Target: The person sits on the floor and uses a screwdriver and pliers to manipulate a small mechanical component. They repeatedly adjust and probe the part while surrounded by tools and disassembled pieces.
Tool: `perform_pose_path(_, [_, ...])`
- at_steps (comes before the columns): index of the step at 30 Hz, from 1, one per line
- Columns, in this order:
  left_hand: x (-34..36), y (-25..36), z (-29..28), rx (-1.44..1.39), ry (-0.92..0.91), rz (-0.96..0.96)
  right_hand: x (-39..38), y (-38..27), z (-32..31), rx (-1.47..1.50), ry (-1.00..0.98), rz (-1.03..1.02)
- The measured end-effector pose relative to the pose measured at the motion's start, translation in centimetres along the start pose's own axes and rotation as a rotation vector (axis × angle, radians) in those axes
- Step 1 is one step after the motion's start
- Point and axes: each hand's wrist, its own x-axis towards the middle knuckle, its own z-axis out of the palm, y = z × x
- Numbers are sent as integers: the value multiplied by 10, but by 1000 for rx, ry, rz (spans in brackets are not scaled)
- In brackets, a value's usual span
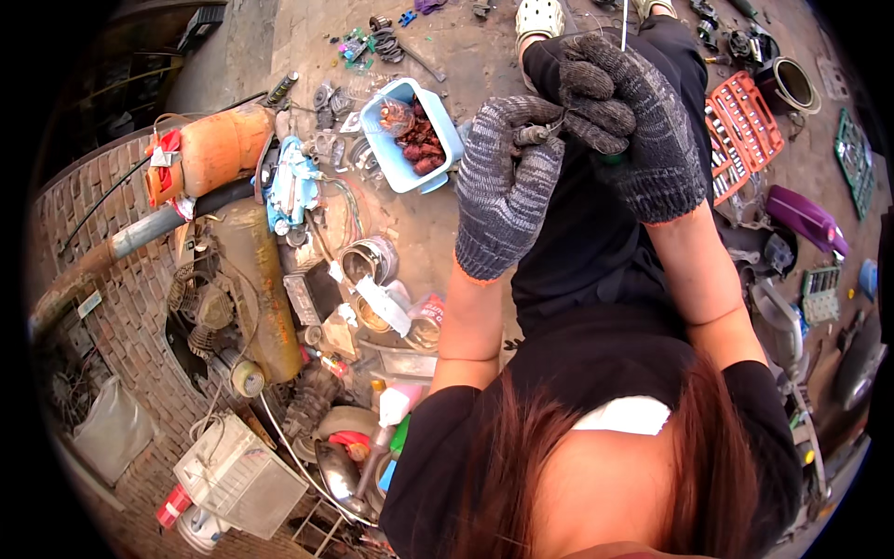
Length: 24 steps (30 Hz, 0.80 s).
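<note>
Both hands are in knitted grey work gloves, raised over the dark trouser legs. My left hand (507,182) pinches a small metal cylindrical part (534,134) between thumb and fingers. My right hand (633,121) is curled round a green-handled tool (613,159), mostly hidden by the glove. A thin pale rod (624,28) rises behind it; I cannot tell if it belongs to that tool. The two hands are close, the part lying at the gap between them. Left of them sits a light-blue plastic tub (380,144) with reddish-brown items inside.
An open orange socket case (745,140), a metal pot (787,93) and a purple container (801,214) lie at right. An orange tank (223,149), a long cylinder (256,298), cans (368,265), engine parts and a grey box (237,475) crowd the left, by brick paving.
</note>
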Motion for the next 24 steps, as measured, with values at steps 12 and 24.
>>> perform_pose_path(12, [11,1,-21,-945,256,-380,-34,23,8,-370,-48,-172])
perform_pose_path(24, [20,-27,-10,-757,370,-469,-53,57,3,-1111,-414,-330])
